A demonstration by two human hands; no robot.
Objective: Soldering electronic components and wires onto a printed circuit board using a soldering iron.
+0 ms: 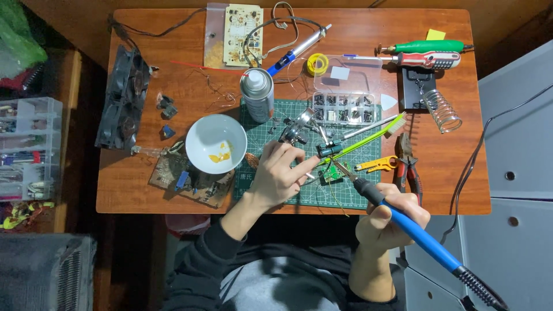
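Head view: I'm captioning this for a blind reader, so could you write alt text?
Seen from above, a right hand holds a blue soldering iron to a small green circuit board on a green cutting mat, the left hand alongside. Tools crowd the wooden table.

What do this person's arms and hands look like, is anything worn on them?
Both hands are bare: the left hand and the right hand show no gloves, rings or watch. The left arm wears a dark sleeve pushed up to mid-forearm. The right forearm is uncovered as far as the picture shows.
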